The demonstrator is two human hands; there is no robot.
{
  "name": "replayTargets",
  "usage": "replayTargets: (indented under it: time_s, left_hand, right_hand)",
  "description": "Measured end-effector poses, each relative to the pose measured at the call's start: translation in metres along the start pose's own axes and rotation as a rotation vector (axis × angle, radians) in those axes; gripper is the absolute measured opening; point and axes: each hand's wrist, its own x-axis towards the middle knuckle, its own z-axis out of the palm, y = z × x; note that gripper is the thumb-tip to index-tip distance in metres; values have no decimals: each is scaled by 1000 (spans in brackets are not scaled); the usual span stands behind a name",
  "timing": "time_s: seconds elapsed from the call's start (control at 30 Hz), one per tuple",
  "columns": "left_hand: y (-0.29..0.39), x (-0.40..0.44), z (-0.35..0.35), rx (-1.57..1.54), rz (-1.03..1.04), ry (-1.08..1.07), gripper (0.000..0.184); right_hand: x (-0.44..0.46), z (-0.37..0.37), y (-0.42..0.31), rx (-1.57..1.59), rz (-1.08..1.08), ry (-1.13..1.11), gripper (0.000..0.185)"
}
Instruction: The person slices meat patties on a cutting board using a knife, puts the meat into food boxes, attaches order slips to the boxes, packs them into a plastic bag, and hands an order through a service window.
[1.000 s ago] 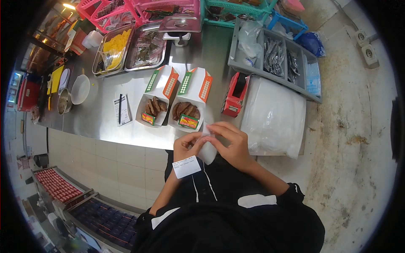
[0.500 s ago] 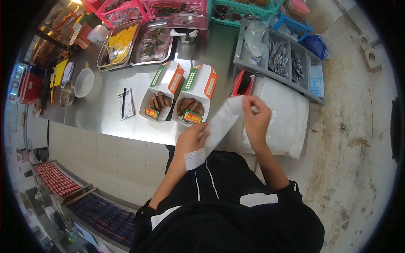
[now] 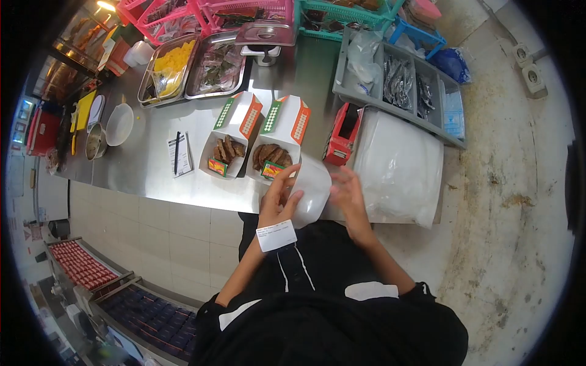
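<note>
Near the table's front edge, my left hand grips a white, translucent strip that curves over toward the right. A printed white label is on my left wrist. My right hand is beside the strip's right edge, fingers apart and slightly blurred, with nothing seen between them. Just beyond my left hand stands an open box with brown meat slices and a small red-and-green packet. A second open box with similar contents stands to its left.
A receipt and black pen lie left of the boxes. On the right are a red box, a stack of clear plastic bags and a grey divided tray. Metal trays and pink and green baskets stand at the back.
The strip was stretched up to the right between both hands; now it curls back beside my left hand. My right hand has come down leftward and its fingers have opened.
</note>
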Motion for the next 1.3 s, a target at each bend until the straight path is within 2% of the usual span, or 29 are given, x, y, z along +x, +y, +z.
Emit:
replayTargets:
  time_s: [0.03, 0.07, 0.1, 0.17, 0.3, 0.37, 0.4, 0.43, 0.5, 0.53, 0.6, 0.7, 0.83, 0.9, 0.93, 0.97, 1.0, 1.03, 1.07, 1.1, 1.13, 1.2, 1.23, 1.3]
  left_hand:
    - [-4, -1, -1, -209, -26, -20, 50]
    - [-9, -2, 0, -314, -2, -67, 56]
    - [-12, -3, 2, -313, -6, -74, 56]
    - [-16, -6, 6, -304, 84, -37, 57]
    - [-14, -4, 9, -362, 93, -6, 46]
    - [-17, -2, 6, -296, -95, 6, 33]
    - [-18, -4, 7, -248, -89, 13, 24]
    - [-17, -6, 8, -249, -91, 14, 24]
    - [-10, -11, 7, -137, -67, -69, 21]
    - [-6, -12, 3, -135, -65, -69, 21]
    - [-2, -12, -8, 233, -70, -177, 18]
    - [-14, -11, -11, 157, 5, -164, 18]
    - [-26, -9, -13, 227, -5, -158, 23]
    - [-46, -7, -13, 479, 29, -97, 28]
    - [-42, -10, -13, 593, 132, -90, 30]
    - [-42, -9, -10, 589, 133, -84, 30]
    - [-44, -9, -6, 378, -39, -129, 30]
    - [-52, -9, -7, 457, 159, -172, 30]
    - [-56, -8, -9, 533, 363, -197, 30]
    - [-60, -8, -10, 535, 366, -200, 30]
    - [-58, -5, -10, 561, 315, -219, 30]
    - [-56, 0, -9, 606, 209, -252, 30]
    - [-54, 3, -8, 628, 155, -267, 30]
    - [-49, 10, -8, 677, 47, -296, 30]
  right_hand:
    - [-4, 4, -2, 171, 195, -114, 63]
    - [-5, 9, -6, 344, 189, -158, 62]
    - [-4, 14, -13, 346, 189, -150, 62]
    - [-4, 19, -19, 100, -34, -135, 65]
    - [-9, 18, -20, -18, -149, -152, 57]
    - [-9, 20, -34, -827, -695, 0, 39]
    - [-8, 22, -37, -874, -756, 24, 24]
    - [-5, 19, -35, -874, -754, 22, 24]
    - [2, 10, -29, -1027, -838, -195, 24]
    - [3, 9, -27, -1026, -841, -193, 24]
    - [6, 6, -25, -931, -811, -306, 22]
    - [8, 8, -24, -790, -738, -344, 17]
    - [17, 7, -25, -701, -762, -313, 12]
    - [20, 4, -23, -382, -329, -5, 9]
    - [21, 7, -34, -466, -409, 138, 10]
    - [17, 14, -49, -469, -413, 133, 10]
    - [8, 24, -64, -712, -776, -8, 11]
    - [0, 34, -69, -942, -1142, -150, 12]
    - [-7, 41, -65, -996, -1207, -326, 15]
    - [-13, 46, -61, -1047, -1267, -503, 17]
    - [-17, 47, -64, -1050, -1269, -497, 17]
    - [-22, 49, -72, -922, -950, -675, 25]
    - [-22, 43, -69, -923, -951, -674, 25]
    - [-19, 27, -54, -392, -747, -264, 39]
